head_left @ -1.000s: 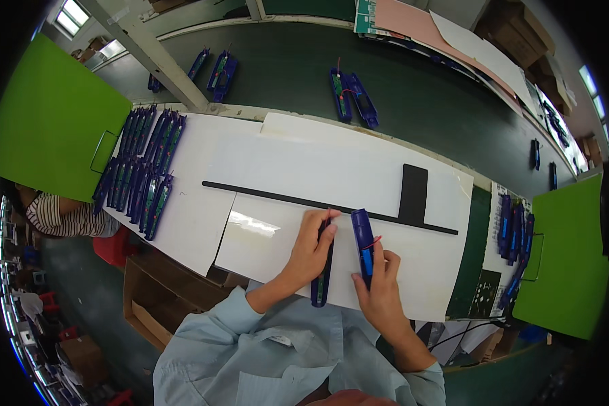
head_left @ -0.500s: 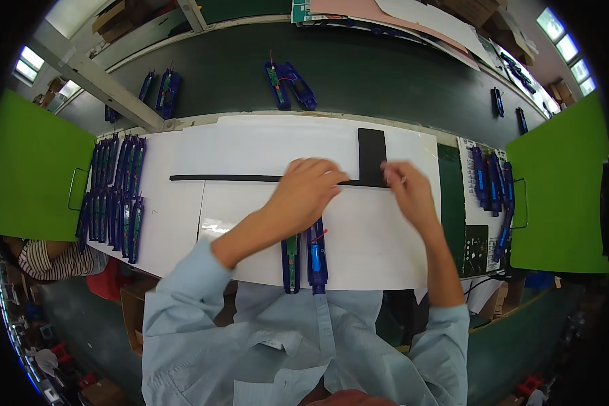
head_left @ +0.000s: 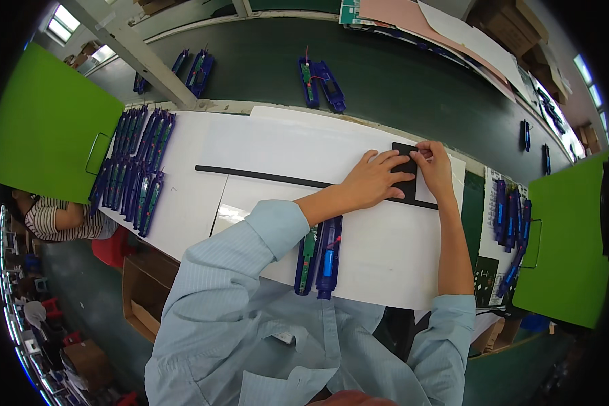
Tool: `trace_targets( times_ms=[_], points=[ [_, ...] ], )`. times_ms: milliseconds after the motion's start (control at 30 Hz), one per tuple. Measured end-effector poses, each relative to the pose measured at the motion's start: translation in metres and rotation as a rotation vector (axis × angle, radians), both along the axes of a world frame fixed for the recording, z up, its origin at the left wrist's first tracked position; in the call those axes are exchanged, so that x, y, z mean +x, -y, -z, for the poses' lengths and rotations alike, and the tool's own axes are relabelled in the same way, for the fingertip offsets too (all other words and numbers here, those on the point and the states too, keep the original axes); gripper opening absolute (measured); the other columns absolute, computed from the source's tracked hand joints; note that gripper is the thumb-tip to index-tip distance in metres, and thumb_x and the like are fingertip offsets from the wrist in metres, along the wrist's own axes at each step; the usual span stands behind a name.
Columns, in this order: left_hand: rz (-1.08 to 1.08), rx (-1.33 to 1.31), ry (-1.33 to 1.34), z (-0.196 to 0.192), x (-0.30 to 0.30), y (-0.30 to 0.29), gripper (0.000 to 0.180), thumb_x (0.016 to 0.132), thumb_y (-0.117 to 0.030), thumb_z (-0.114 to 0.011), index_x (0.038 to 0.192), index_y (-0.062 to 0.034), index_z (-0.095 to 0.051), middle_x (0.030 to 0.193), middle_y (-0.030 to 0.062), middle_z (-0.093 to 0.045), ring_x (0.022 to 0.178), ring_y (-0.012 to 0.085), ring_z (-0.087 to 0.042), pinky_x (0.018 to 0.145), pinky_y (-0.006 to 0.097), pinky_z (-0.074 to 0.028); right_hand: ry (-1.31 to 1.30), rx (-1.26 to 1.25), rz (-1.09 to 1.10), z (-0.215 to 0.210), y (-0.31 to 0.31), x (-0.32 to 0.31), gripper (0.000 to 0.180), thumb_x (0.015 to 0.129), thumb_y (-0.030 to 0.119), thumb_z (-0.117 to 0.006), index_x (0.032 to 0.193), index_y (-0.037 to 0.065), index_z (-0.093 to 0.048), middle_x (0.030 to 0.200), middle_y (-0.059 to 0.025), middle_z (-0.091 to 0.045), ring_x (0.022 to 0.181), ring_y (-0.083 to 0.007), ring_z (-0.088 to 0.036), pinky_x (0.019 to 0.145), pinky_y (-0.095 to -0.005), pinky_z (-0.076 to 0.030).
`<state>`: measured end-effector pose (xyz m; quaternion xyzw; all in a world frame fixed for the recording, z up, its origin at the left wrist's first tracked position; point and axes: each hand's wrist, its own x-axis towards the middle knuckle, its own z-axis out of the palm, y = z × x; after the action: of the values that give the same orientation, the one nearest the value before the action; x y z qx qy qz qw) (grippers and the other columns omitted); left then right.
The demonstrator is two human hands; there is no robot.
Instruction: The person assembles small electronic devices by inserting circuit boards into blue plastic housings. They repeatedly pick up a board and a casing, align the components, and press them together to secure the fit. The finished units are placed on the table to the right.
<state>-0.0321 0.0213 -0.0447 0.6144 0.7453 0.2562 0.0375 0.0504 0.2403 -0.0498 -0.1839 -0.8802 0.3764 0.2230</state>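
Left hand (head_left: pixel 375 181) has been moved onto the black pad (head_left: pixel 410 168) on the bench (head_left: pixel 386 260), fingers spread; its corner is touched by right hand (head_left: pixel 434 166), whether pinched cannot be told. Blue casing halves (head_left: pixel 328 271) are thus left free.

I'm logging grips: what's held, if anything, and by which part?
Left hand lies spread on the black rectangle; right hand meets its upper right edge, whether pinching cannot be told.

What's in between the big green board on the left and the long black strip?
In the head view, rows of blue casings lie nearest the green board, then a stretch of white tabletop up to the long black strip.
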Motion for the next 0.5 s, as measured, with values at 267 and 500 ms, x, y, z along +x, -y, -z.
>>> trace_targets(
  times_ms=[267, 500],
  points=[
    [-0.003, -0.001, 0.007, 0.002, 0.004, -0.001, 0.053, 0.101, -0.050, -0.068, 0.147, -0.0251, -0.067, 0.166, 0.0061, -0.047, 0.158, 0.0293, -0.035, 0.126, 0.053, -0.027, -0.014, -0.054, 0.072, -0.001, 0.008, 0.007, 0.020, 0.094, 0.013, -0.081, 0.108, 0.002, -0.072, 0.098, -0.0069, -0.068, 0.085, -0.0171, -0.063, 0.079, -0.0325, -0.054],
    [-0.019, 0.024, 0.021, 0.001, 0.003, 0.000, 0.052, 0.100, -0.041, -0.071, 0.148, -0.0201, -0.066, 0.162, 0.0093, -0.050, 0.155, 0.0303, -0.040, 0.124, 0.052, -0.031, -0.150, -0.088, 0.094, -0.030, 0.040, 0.028, 0.019, 0.097, 0.013, -0.080, 0.109, 0.001, -0.071, 0.092, -0.0034, -0.067, 0.081, -0.0125, -0.058, 0.077, -0.0287, -0.051]
  ],
)
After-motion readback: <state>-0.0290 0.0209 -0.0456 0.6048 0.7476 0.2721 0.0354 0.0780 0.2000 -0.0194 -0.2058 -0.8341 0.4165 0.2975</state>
